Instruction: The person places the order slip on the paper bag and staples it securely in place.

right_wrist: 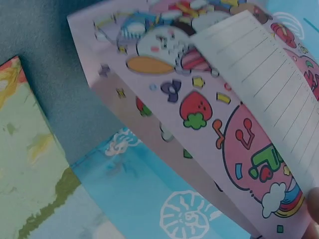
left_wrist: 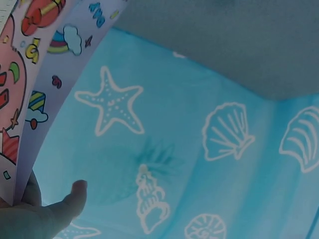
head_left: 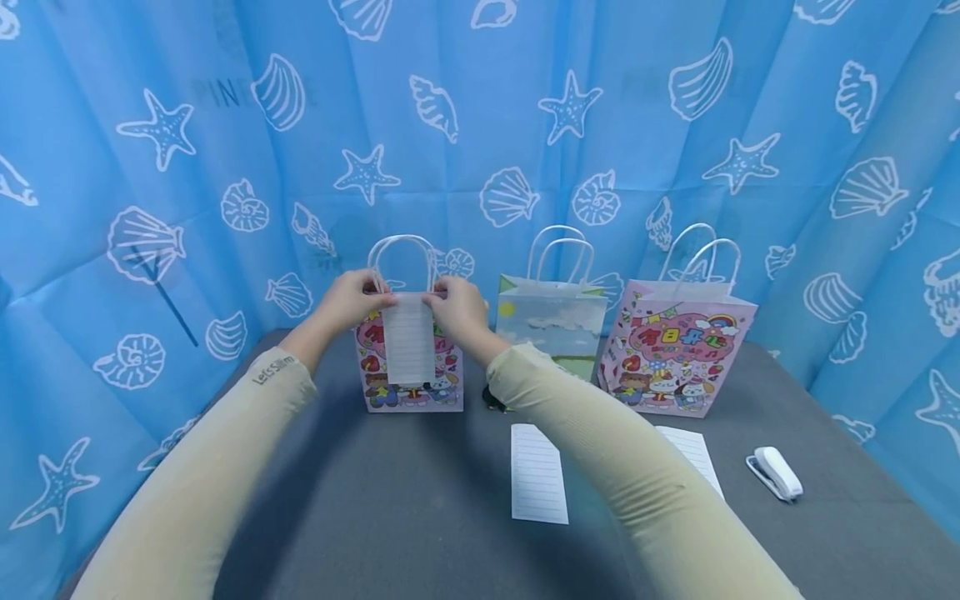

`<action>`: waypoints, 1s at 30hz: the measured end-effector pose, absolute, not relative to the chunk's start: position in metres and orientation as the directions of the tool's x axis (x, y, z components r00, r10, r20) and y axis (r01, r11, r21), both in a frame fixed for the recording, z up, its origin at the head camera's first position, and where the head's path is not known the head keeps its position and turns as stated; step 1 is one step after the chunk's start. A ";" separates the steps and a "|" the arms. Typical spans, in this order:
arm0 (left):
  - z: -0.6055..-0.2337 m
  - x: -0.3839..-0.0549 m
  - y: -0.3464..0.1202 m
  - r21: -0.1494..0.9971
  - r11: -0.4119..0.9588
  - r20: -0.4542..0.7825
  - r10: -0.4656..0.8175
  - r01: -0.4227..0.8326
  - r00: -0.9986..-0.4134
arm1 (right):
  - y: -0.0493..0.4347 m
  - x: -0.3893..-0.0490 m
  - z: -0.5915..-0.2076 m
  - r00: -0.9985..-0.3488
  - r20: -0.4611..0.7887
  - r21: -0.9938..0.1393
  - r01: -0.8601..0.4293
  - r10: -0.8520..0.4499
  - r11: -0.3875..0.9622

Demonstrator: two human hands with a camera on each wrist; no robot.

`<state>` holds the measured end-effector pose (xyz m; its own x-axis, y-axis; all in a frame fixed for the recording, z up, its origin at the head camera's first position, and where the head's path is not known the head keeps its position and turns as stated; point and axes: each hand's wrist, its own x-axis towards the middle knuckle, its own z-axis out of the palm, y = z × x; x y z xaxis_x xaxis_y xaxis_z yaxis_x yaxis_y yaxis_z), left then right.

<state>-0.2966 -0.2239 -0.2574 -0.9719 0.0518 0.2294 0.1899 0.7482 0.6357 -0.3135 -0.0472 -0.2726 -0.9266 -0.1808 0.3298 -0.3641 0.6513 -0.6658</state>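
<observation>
A pink cartoon-print paper gift bag (head_left: 377, 392) with white handles stands upright at the left of the table. Across its front hangs a lined paper slip (head_left: 409, 342), its top end at the bag's upper rim. My left hand (head_left: 352, 302) pinches the slip's top left corner and the bag's rim, thumb in front. At the other top corner, my right hand (head_left: 461, 310) pinches slip and rim likewise. Seen from the right wrist, the lined slip (right_wrist: 269, 84) lies along the bag's printed face (right_wrist: 194, 109), and only some of the right hand (right_wrist: 313, 211) shows.
To the right stand a sky-print gift bag (head_left: 551, 312) and another pink gift bag (head_left: 678, 367). Two lined slips lie on the grey table, one left of the right forearm (head_left: 538, 479), the other partly under it in view. A white stapler (head_left: 777, 473) rests at far right.
</observation>
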 end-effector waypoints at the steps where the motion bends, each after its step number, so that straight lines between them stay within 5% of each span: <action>1: -0.257 -0.297 -0.224 0.636 0.748 0.226 0.055 0.190 -0.973 | -0.047 -0.313 -0.273 -0.928 0.327 -0.671 -0.360 -0.177 0.648; 30: -0.264 -0.292 -0.232 0.619 0.761 0.221 0.068 0.194 -0.973 | -0.046 -0.312 -0.271 -0.944 0.278 -0.666 -0.322 -0.176 0.673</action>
<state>-0.2923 -0.2319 -0.2639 -0.9729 0.0680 0.2210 0.1938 0.7612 0.6189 -0.3116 -0.0463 -0.2710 -0.9442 -0.1762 0.2782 -0.3218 0.6731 -0.6659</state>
